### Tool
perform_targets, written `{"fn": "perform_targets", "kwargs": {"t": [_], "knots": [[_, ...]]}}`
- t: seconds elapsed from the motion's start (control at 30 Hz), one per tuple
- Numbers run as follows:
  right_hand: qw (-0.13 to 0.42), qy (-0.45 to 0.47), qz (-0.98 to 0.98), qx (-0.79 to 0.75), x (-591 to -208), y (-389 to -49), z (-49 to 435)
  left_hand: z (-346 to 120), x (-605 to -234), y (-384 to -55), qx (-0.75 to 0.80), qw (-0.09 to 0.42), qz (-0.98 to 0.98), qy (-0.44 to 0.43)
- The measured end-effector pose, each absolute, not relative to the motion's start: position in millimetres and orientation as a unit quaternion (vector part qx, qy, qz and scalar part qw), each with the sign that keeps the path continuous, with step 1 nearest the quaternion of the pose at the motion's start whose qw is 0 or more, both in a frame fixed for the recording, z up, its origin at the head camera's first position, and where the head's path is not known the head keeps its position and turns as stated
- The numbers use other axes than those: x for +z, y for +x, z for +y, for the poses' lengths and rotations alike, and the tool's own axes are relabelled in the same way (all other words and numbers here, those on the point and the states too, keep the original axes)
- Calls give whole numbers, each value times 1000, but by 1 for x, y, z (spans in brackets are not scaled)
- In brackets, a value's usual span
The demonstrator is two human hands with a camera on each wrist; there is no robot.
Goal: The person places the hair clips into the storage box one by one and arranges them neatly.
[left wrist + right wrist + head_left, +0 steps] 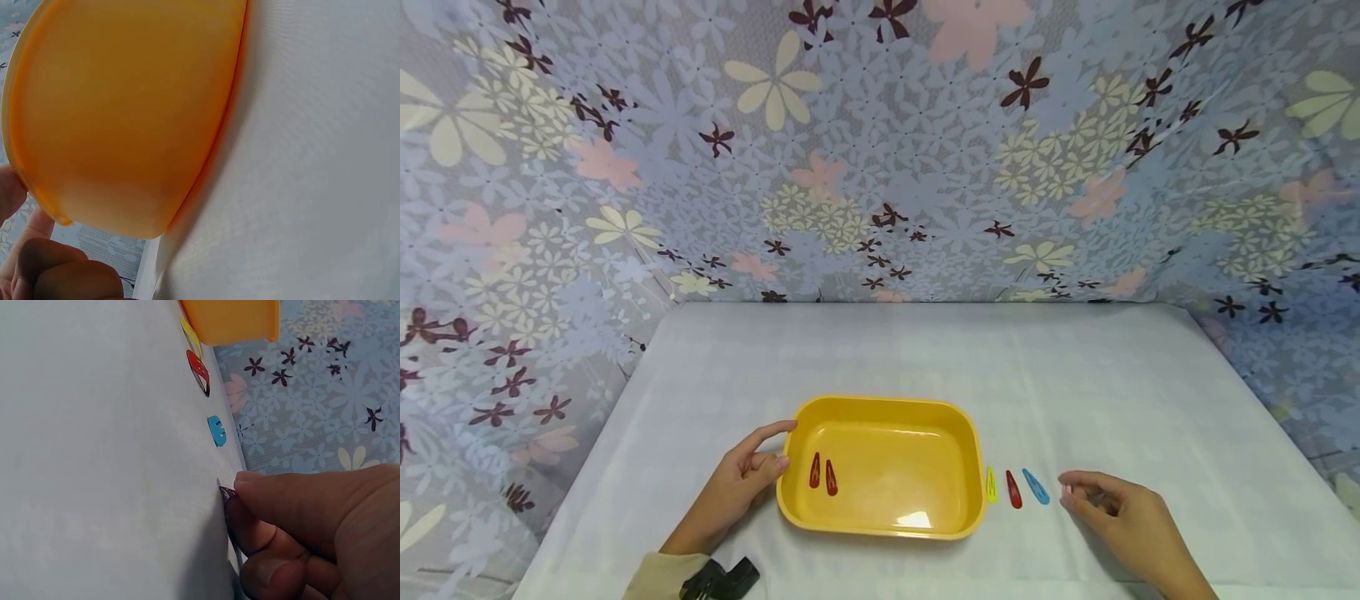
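Note:
A yellow tray lies on the white cloth, with two dark red snap hair clips inside near its left end. My left hand holds the tray's left rim with thumb and forefinger; the other fingers are curled. Right of the tray, a yellow hair clip, a red hair clip and a blue hair clip form a row. Beyond the blue one, my right hand pinches a small dark hair clip close to the cloth, mostly hidden by the fingers.
White cloth covers the table around the tray. A flower-patterned curtain rises behind the table's far edge and along both sides. A black strap device sits on the left wrist.

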State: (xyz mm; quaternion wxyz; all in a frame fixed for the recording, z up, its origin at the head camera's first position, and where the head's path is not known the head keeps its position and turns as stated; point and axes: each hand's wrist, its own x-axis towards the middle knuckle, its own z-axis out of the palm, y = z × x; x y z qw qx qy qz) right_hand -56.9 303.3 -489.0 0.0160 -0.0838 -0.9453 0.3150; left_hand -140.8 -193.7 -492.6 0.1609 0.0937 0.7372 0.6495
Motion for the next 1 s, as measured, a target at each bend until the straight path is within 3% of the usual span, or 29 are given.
{"fn": "perform_targets", "kwargs": {"t": [1.0], "knots": [[53,-93,-906,410,-485,-55,302,-195,-494,-141,654,160,733,95]]}}
